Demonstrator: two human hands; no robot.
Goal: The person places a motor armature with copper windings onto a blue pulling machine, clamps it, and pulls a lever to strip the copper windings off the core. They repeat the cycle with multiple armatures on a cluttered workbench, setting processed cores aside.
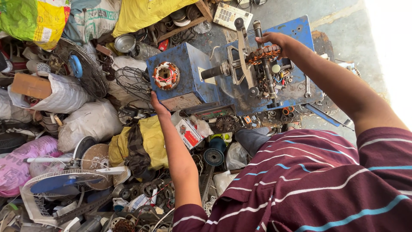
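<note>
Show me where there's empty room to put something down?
Bare grey concrete floor lies beyond the blue metal winding machine, toward the bright edge. The machine's tray beside the right hand is crowded with small parts. White stuffed sacks and fans cover the rest.

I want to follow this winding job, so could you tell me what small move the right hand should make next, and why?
Probably seat the stator squarely on the spindle. The right hand grips it at the blue machine's frame, where it looks tilted, while the left hand only rests against the machine's box edge.
</note>
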